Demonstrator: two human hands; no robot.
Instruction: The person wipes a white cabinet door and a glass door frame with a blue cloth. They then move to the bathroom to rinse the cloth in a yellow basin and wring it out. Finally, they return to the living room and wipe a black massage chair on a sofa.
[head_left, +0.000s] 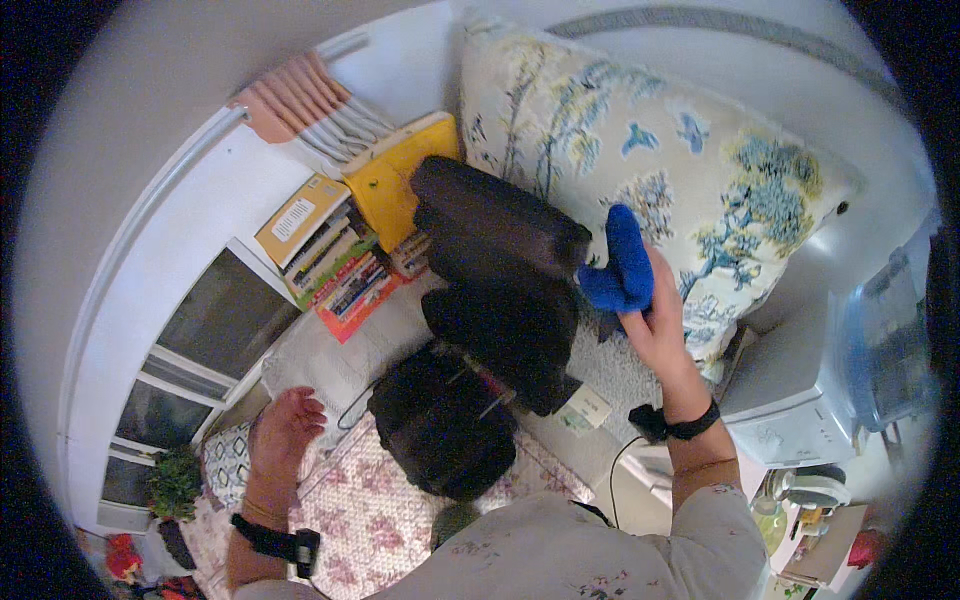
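A blue knitted bundle that looks like a pair of socks (628, 262) is in my right hand (660, 322), raised in front of a large patterned pillow (645, 142). My left hand (289, 431) is over the left side of the bed, with nothing in it and its fingers loosely bent and apart. Between the two hands lie dark, soft-looking items: a dark brown one (495, 217) at the far end, a black one (502, 330) in the middle and another black one (446, 424) nearest me. Their details are blurred. A small pale card or booklet (589, 409) lies below my right hand.
Stacked books (341, 266) and a yellow case (405, 176) stand at the far left, near the window (225, 315). A floral quilt (367, 510) covers the near bed. At right are a white cabinet (787, 405) and headphones (814, 487). Both wrists carry cabled straps.
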